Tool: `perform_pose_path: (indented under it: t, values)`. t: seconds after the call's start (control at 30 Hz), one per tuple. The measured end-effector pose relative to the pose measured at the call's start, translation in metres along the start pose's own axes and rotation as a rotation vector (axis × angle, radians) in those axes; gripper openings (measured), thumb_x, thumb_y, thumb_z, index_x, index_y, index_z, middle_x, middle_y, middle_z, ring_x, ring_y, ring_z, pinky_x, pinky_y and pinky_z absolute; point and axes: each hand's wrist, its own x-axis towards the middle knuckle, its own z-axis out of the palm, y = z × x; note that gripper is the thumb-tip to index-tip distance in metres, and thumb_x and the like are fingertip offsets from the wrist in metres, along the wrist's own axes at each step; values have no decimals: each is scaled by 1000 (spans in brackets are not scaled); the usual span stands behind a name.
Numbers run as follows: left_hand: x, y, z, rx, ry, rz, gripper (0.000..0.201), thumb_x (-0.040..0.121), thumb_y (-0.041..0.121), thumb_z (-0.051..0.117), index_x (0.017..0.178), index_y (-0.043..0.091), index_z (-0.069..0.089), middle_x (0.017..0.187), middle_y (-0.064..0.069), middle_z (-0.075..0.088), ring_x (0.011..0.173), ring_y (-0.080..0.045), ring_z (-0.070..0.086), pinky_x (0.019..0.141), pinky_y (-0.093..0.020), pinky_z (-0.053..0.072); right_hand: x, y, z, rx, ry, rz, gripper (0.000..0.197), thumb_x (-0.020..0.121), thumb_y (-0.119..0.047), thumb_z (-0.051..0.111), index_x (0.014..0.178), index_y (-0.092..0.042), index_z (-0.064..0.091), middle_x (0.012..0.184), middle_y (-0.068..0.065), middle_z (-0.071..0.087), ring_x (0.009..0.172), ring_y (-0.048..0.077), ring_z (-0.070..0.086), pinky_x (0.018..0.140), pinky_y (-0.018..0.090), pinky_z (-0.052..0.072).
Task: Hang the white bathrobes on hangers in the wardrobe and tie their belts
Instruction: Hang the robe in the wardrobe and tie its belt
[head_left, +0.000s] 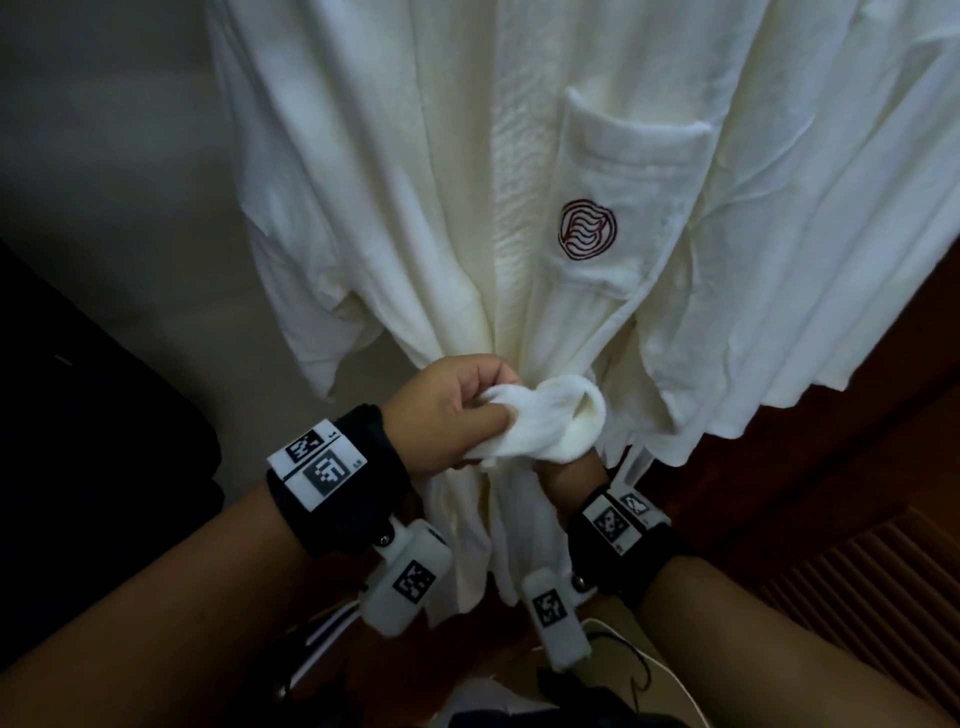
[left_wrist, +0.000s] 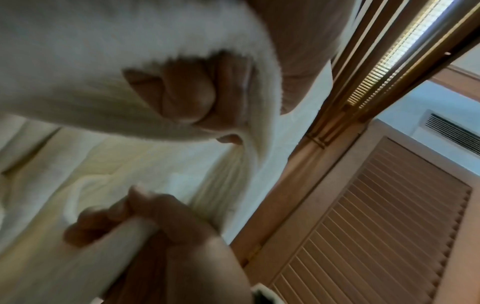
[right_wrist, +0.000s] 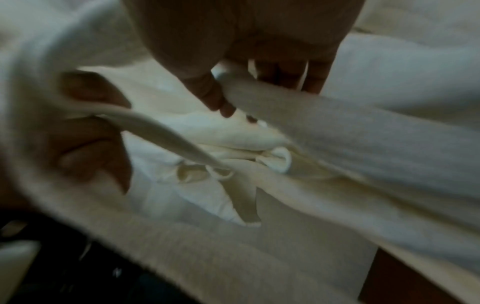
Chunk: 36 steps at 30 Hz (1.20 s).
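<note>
A white bathrobe (head_left: 415, 182) hangs in front of me, with a maroon logo (head_left: 587, 228) on its chest pocket. Its white belt (head_left: 550, 421) is gathered at the waist into a loose loop. My left hand (head_left: 457, 410) grips one belt strand with curled fingers, just left of the loop. My right hand (head_left: 566, 475) sits below the loop, mostly hidden by cloth. In the right wrist view my right hand (right_wrist: 233, 51) pinches a belt strand (right_wrist: 337, 133), and my left hand (right_wrist: 91, 144) holds another. The left wrist view is blurred; my left hand (left_wrist: 187, 96) is wrapped in cloth above my right hand (left_wrist: 155, 216).
A louvred wooden door (head_left: 857, 571) stands at the right, close beside the robe. A pale wall (head_left: 104, 156) is at the left, with a dark object (head_left: 78, 415) below it. Thin cables (head_left: 649, 670) lie low between my forearms. More white cloth (head_left: 831, 208) hangs at the right.
</note>
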Motion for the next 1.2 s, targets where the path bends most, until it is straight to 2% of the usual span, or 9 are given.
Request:
perform_pose_path:
  t: [0.13, 0.2, 0.33, 0.43, 0.57, 0.8, 0.9, 1.07, 1.2]
  values:
    - [7, -9, -18, 157, 170, 20, 8, 74, 22, 56, 80, 17, 59, 61, -4, 54, 46, -8, 48, 45, -21, 38, -1, -3, -6, -7, -289, 41, 20, 95, -12, 57, 79, 0, 61, 59, 1, 48, 50, 12, 49, 53, 23, 42]
    - [10, -19, -36, 478, 249, 119, 21, 76, 32, 53, 88, 15, 58, 76, 2, 56, 60, -4, 49, 57, -21, 40, -3, -4, -19, 2, -440, 177, 35, 100, -25, 50, 74, -5, 63, 50, 2, 36, 43, 17, 32, 43, 26, 28]
    - [8, -54, -79, 985, 324, 112, 35, 84, 31, 63, 111, 12, 53, 110, -5, 48, 87, -18, 50, 76, -29, 40, 21, -12, -74, 24, -80, 322, 50, 93, -49, 54, 52, -22, 47, 46, -4, 32, 35, 10, 27, 41, 16, 19]
    - [7, -83, -122, 1182, 201, -14, 30, 92, 34, 53, 97, 5, 59, 101, -19, 56, 90, -35, 58, 76, -40, 46, 44, -15, -124, 209, 169, 327, 46, 97, -50, 44, 60, -25, 34, 45, -6, 24, 32, 10, 22, 38, 14, 17]
    - [-1, -102, -184, 1279, 353, -230, 25, 96, 29, 50, 101, 6, 59, 97, -22, 55, 85, -40, 58, 78, -43, 48, 53, -11, -165, 177, 492, 213, 45, 93, -53, 50, 61, -23, 42, 47, -4, 32, 38, 14, 27, 40, 20, 28]
    - [32, -80, -182, 1307, 407, -515, 25, 95, 34, 49, 105, 13, 57, 110, -16, 58, 97, -35, 58, 85, -40, 48, 37, -23, -116, -687, 86, 85, 35, 98, -37, 47, 79, -13, 64, 71, 4, 62, 71, 25, 60, 65, 33, 45]
    - [45, -36, -172, 1254, 636, -233, 9, 89, 29, 54, 95, 23, 59, 103, -7, 59, 95, -32, 60, 83, -41, 44, 27, -58, -101, -928, 82, -220, 14, 91, -37, 58, 88, -25, 62, 90, -7, 63, 85, 13, 60, 76, 27, 45]
    - [70, 107, -153, 987, 819, 466, 6, 84, 31, 55, 88, 29, 58, 85, 12, 52, 72, -14, 58, 77, -40, 50, 4, -211, -78, -781, 401, -929, 7, 86, -32, 63, 91, -27, 61, 80, -15, 54, 74, 2, 54, 67, 15, 41]
    - [84, 236, -152, 1009, 919, 813, 9, 85, 27, 54, 90, 23, 59, 89, 10, 50, 84, -20, 57, 77, -41, 50, -1, -338, -71, -818, 635, -1247, 24, 84, -32, 63, 107, -24, 62, 98, -8, 53, 95, 12, 52, 85, 28, 42]
